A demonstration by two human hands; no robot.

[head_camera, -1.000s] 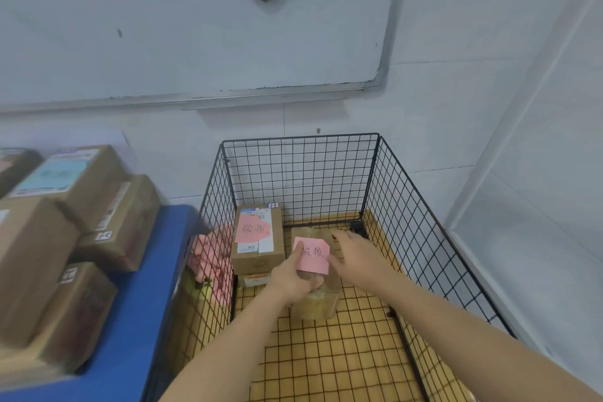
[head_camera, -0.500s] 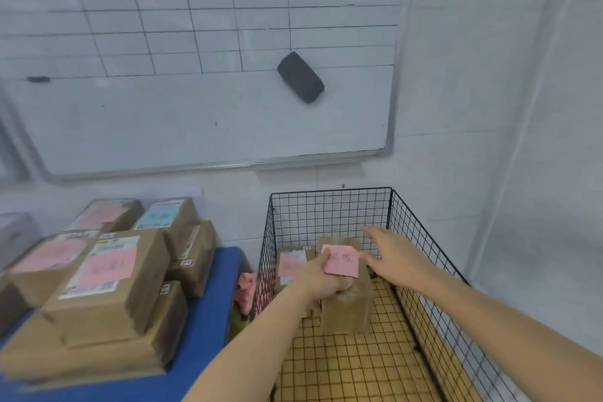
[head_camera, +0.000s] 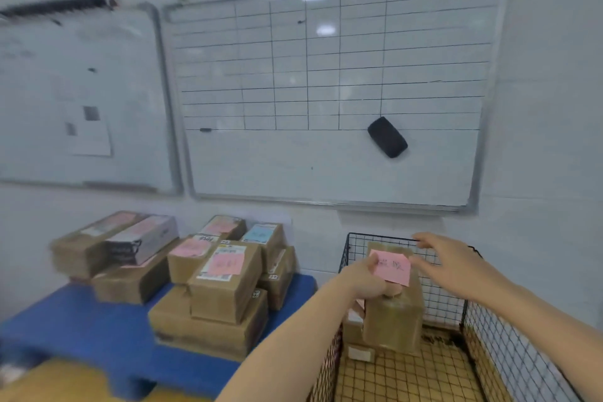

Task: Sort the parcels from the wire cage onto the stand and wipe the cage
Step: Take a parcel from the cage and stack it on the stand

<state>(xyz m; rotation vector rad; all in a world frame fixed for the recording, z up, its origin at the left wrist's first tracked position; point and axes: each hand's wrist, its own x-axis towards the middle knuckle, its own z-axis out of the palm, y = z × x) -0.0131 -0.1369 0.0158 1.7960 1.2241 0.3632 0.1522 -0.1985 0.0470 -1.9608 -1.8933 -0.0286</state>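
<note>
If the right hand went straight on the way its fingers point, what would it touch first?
Probably the pink note on the parcel the left hand holds; the right hand points leftward at it, though depth is unclear.

Person seen only as 2 bare arms coming in from btm edge. Left hand point(head_camera: 362, 281) & right hand point(head_camera: 447, 266) bare, fingers slim, outlines soft w/ blur. Left forearm point(head_camera: 287, 346) & right forearm point(head_camera: 538, 323) bare to frame edge, smooth, tapering twd wrists; nails too blurred to tell.
</note>
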